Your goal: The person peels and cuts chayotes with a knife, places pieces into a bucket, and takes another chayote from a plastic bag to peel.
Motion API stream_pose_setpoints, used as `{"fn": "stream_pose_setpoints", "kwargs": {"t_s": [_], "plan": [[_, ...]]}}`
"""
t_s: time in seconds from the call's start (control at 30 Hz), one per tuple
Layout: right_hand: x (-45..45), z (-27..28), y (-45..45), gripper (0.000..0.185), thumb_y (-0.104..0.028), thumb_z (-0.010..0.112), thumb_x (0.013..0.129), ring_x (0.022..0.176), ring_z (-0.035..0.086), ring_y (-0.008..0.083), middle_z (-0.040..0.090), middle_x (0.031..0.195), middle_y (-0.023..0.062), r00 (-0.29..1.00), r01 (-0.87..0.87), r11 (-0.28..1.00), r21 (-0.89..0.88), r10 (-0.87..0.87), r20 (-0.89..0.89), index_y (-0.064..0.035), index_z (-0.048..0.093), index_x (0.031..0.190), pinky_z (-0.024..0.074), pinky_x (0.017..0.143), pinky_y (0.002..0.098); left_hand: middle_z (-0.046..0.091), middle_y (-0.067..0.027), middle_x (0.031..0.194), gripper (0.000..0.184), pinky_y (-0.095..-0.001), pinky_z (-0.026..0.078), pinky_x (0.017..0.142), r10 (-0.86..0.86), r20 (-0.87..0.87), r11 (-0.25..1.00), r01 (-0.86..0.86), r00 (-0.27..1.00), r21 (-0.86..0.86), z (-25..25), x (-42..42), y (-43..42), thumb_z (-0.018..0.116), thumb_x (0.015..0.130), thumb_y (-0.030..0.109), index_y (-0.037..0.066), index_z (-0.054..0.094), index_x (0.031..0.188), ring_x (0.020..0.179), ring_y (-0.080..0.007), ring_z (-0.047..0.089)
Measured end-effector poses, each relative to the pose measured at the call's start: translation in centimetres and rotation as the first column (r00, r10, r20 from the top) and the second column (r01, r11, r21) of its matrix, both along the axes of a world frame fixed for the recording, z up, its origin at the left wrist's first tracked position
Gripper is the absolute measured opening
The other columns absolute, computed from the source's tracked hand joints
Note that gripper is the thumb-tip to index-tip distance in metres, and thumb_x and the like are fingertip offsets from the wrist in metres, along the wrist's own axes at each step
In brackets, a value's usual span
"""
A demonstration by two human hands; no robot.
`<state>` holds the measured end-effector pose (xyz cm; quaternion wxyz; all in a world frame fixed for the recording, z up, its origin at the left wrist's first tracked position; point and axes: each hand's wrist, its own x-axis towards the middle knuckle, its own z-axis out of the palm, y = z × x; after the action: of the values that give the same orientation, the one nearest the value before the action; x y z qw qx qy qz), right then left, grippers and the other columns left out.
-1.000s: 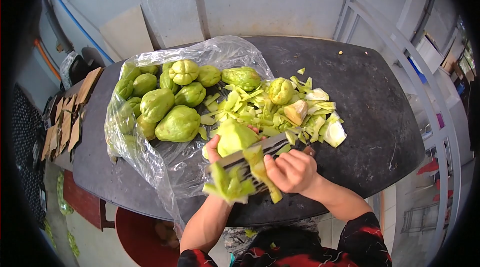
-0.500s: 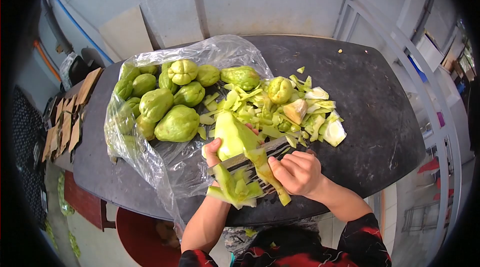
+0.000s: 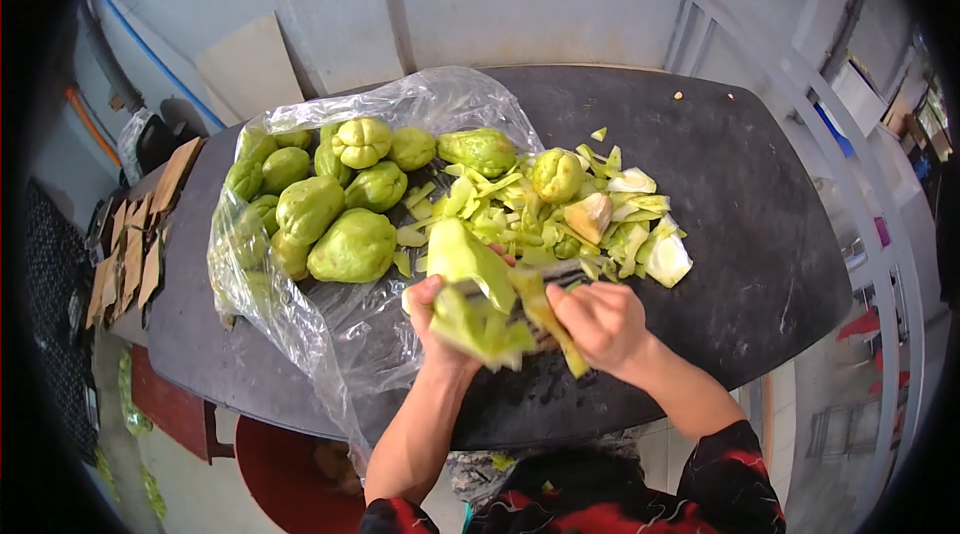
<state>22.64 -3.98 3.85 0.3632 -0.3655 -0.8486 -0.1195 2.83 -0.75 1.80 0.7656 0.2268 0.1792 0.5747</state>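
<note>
My left hand (image 3: 436,326) is wrapped round a pale, mostly peeled chayote (image 3: 456,252) above the table's near half. My right hand (image 3: 606,322) is closed on a knife (image 3: 560,272), whose handle is hidden by the fingers and whose blade is smeared by motion. A long strip of peel (image 3: 543,312) hangs by the right thumb. Another clump of green peel (image 3: 482,326) covers the blade's left part, in front of the chayote. Just beyond both hands lies a heap of peelings (image 3: 490,209), with a small chayote (image 3: 558,177) resting on it.
Several unpeeled chayotes (image 3: 352,246) lie on a clear plastic bag (image 3: 330,344) at the left of the dark table (image 3: 760,224). White-fleshed cut pieces (image 3: 668,259) sit at the heap's right edge. Beneath the near edge is a red tub (image 3: 275,474). A grey metal railing (image 3: 850,134) stands at the right.
The knife and the peel clump on it have moved up and away from my body, across the chayote. My right hand has risen slightly. The chayote stays in my left hand.
</note>
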Motion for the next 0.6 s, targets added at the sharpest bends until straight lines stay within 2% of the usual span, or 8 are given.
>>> {"fn": "stream_pose_setpoints", "kwargs": {"t_s": [0.07, 0.23, 0.3, 0.33, 0.4, 0.43, 0.53, 0.6], "plan": [[1.0, -1.1, 0.9, 0.019, -0.005, 0.066, 0.081, 0.057, 0.065, 0.0226, 0.062, 0.067, 0.006, 1.0, 0.014, 0.999, -0.05, -0.015, -0.021, 0.004, 0.065, 0.098, 0.0514, 0.051, 0.0325, 0.06, -0.0184, 0.125, 0.078, -0.0469, 0.048, 0.098, 0.11, -0.055, 0.993, -0.112, 0.992, -0.047, 0.1, 0.0, 0.3, 0.055, 0.078, 0.052, 0.004, 0.048, 0.138, 0.115, -0.0332, 0.058], [0.5, 0.0, -0.3, 0.019, -0.004, 0.064, 0.081, 0.057, 0.065, 0.0214, 0.062, 0.067, 0.0057, 1.0, 0.025, 0.998, -0.057, -0.024, 0.017, 0.0043, 0.065, 0.098, 0.051, 0.051, 0.0319, 0.058, -0.0194, 0.13, 0.079, -0.0492, 0.048, 0.099, 0.072, -0.049, 0.993, -0.067, 0.996, 0.093, -0.8, -0.6, 0.5, 0.053, 0.08, 0.054, 0.005, 0.047, 0.141, 0.118, -0.0345, 0.057], [0.1, 0.6, -0.7, 0.018, -0.004, 0.064, 0.081, 0.057, 0.065, 0.0211, 0.062, 0.067, 0.0055, 1.0, 0.008, 0.999, -0.046, -0.007, 0.012, 0.0043, 0.065, 0.097, 0.051, 0.051, 0.0318, 0.057, -0.0202, 0.133, 0.08, -0.0508, 0.048, 0.1, -0.072, 0.15, 0.993, 0.056, 0.986, 0.104, -2.1, -0.2, 0.1, 0.052, 0.081, 0.055, 0.005, 0.045, 0.143, 0.119, -0.0357, 0.057], [-0.1, 0.7, -0.7, 0.018, -0.004, 0.064, 0.08, 0.057, 0.065, 0.0209, 0.062, 0.067, 0.0053, 1.0, -0.011, 0.999, -0.033, 0.012, 0.009, 0.0043, 0.065, 0.097, 0.0509, 0.051, 0.0316, 0.056, -0.0205, 0.136, 0.081, -0.0491, 0.048, 0.101, -0.046, 0.037, 0.999, 0.045, 0.998, 0.013, -1.5, 0.0, -0.1, 0.052, 0.083, 0.055, 0.004, 0.044, 0.145, 0.12, -0.0353, 0.058], [0.9, -1.0, 0.6, 0.019, -0.004, 0.064, 0.079, 0.057, 0.065, 0.0231, 0.061, 0.066, 0.0064, 0.999, 0.014, 0.997, -0.07, -0.017, -0.038, 0.0024, 0.064, 0.098, 0.0508, 0.051, 0.0348, 0.057, -0.0173, 0.131, 0.086, -0.0486, 0.051, 0.097, 0.036, -0.062, 0.999, -0.034, 0.997, 0.042, -2.0, 0.1, -0.1, 0.053, 0.081, 0.066, 0.007, 0.045, 0.143, 0.114, -0.0331, 0.059], [1.3, -1.4, 1.1, 0.021, -0.003, 0.064, 0.078, 0.057, 0.065, 0.0239, 0.061, 0.066, 0.0068, 0.998, 0.021, 0.992, -0.121, -0.028, -0.063, 0.0021, 0.064, 0.099, 0.0511, 0.052, 0.0354, 0.059, -0.0183, 0.129, 0.082, -0.0432, 0.05, 0.099, 0.022, -0.093, 0.999, -0.024, 0.995, -0.025, -1.3, -0.3, -0.2, 0.058, 0.077, 0.052, 0.001, 0.047, 0.14, 0.116, -0.0319, 0.061], [2.0, -1.2, 1.0, 0.024, -0.003, 0.063, 0.076, 0.058, 0.065, 0.0251, 0.061, 0.067, 0.0071, 0.998, 0.029, 0.985, -0.168, -0.039, -0.057, 0.0016, 0.064, 0.1, 0.0519, 0.054, 0.0358, 0.059, -0.0209, 0.129, 0.082, -0.0452, 0.053, 0.095, -0.003, -0.062, 0.998, 0.007, 0.998, 0.059, -0.7, -0.1, 0.0, 0.06, 0.076, 0.049, 0.002, 0.045, 0.141, 0.116, -0.034, 0.061], [1.1, 0.1, -0.1, 0.025, -0.003, 0.063, 0.075, 0.058, 0.064, 0.0246, 0.06, 0.067, 0.0067, 0.996, -0.054, 0.99, -0.132, 0.044, -0.08, 0.0022, 0.064, 0.1, 0.0516, 0.053, 0.0352, 0.057, -0.0224, 0.131, 0.082, -0.0469, 0.053, 0.096, -0.047, -0.007, 0.994, 0.048, 0.999, 0.098, -1.5, -0.2, 0.1, 0.06, 0.077, 0.049, 0.002, 0.043, 0.142, 0.116, -0.0352, 0.06]]}}
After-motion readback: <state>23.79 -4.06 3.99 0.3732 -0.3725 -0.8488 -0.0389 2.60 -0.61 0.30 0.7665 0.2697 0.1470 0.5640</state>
